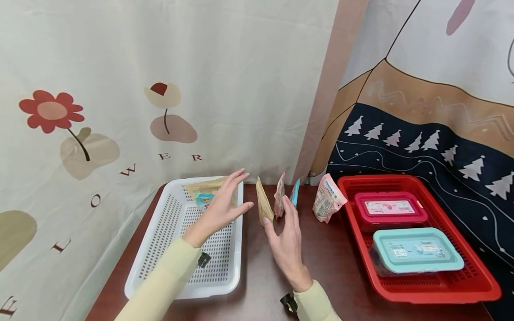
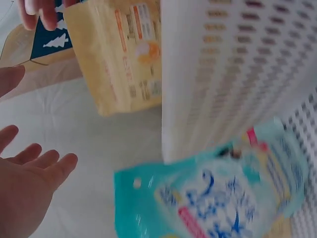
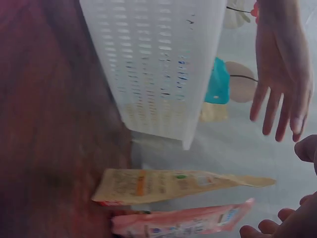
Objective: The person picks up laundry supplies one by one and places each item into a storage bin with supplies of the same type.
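Note:
My left hand (image 1: 225, 200) hovers over the white perforated basket (image 1: 205, 292), fingers extended and holding nothing. Inside that basket lie a tan pouch and a teal pouch with blue print (image 2: 213, 198). Three slim pouches stand on end to the basket's right: a tan one (image 1: 263, 200), a pink one (image 1: 279, 196) and a blue one (image 1: 296, 192). My right hand (image 1: 287, 243) is just in front of them, fingers loosely stretched, fingertips right at the pink and blue pouches in the head view. The right wrist view shows the tan and pink pouches upright, side by side.
Another pink pouch (image 1: 327, 200) stands farther right. Beyond it, a red basket (image 1: 433, 297) holds a container with a dark pink lid (image 1: 389, 208) and one with a turquoise lid (image 1: 417, 249). A printed curtain (image 1: 249, 89) hangs behind the brown table (image 1: 321, 267).

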Tool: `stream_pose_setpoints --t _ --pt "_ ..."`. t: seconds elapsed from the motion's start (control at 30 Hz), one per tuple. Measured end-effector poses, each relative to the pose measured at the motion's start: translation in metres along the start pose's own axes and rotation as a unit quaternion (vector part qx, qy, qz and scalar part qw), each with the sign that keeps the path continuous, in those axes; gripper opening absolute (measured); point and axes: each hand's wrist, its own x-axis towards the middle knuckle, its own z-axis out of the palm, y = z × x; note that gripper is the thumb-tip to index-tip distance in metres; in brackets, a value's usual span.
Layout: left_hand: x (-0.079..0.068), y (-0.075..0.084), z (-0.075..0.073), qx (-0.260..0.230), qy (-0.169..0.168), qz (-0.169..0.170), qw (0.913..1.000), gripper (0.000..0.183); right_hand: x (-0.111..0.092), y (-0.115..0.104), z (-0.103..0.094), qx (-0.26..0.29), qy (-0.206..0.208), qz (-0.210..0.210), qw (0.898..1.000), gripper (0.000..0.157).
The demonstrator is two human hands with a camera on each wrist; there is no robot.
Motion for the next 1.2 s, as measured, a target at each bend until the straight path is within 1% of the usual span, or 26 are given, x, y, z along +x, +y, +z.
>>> stream_pose_setpoints --t 0.07,0.17,0.37,0.47,0.53,0.6,0.67,0.73,0.83,0.93,1.0,1.07,1.13,1.2 --pt "0.006 0.000 0.006 -0.019 -0.005 -0.021 0.9996 0.077 -0.003 0.002 0.003 0.004 -0.001 0.022 1.000 0.070" --pt "0.014 0.000 0.014 -0.050 -0.003 -0.053 0.9973 0.077 -0.005 0.005 0.007 0.017 -0.001 0.042 0.999 0.070" --pt "0.029 -0.003 0.028 -0.105 0.008 -0.118 0.9875 0.072 -0.007 0.011 0.016 0.043 0.003 0.073 0.996 0.063" --pt "0.037 -0.003 0.032 -0.121 -0.001 -0.138 0.9829 0.070 -0.007 0.012 0.019 0.053 0.005 0.093 0.994 0.060" --pt "0.041 -0.003 0.033 -0.113 -0.005 -0.142 0.9835 0.070 -0.007 0.013 0.022 0.060 0.004 0.106 0.993 0.058" --pt "0.044 -0.003 0.033 -0.085 -0.012 -0.138 0.9867 0.069 -0.006 0.013 0.024 0.065 0.001 0.117 0.991 0.057" --pt "0.047 -0.004 0.033 -0.043 -0.023 -0.130 0.9904 0.070 -0.006 0.014 0.026 0.070 -0.003 0.123 0.990 0.054" --pt "0.049 -0.005 0.033 0.002 -0.039 -0.118 0.9922 0.071 -0.006 0.015 0.028 0.070 -0.005 0.126 0.990 0.053" --pt "0.052 -0.009 0.033 0.048 -0.075 -0.108 0.9901 0.071 -0.006 0.017 0.030 0.067 -0.007 0.126 0.990 0.051" --pt "0.055 -0.014 0.036 0.085 -0.112 -0.093 0.9857 0.070 -0.006 0.019 0.031 0.061 -0.006 0.126 0.990 0.047" --pt "0.057 -0.015 0.037 0.108 -0.131 -0.073 0.9827 0.068 -0.005 0.020 0.031 0.053 -0.006 0.126 0.991 0.045" --pt "0.058 -0.018 0.038 0.130 -0.141 -0.046 0.9803 0.064 -0.005 0.021 0.032 0.042 -0.007 0.126 0.991 0.043" --pt "0.058 -0.020 0.039 0.154 -0.142 -0.017 0.9778 0.057 -0.004 0.021 0.032 0.029 -0.008 0.123 0.992 0.042" --pt "0.058 -0.022 0.039 0.182 -0.133 0.017 0.9740 0.048 -0.004 0.022 0.032 0.014 -0.008 0.116 0.993 0.040"
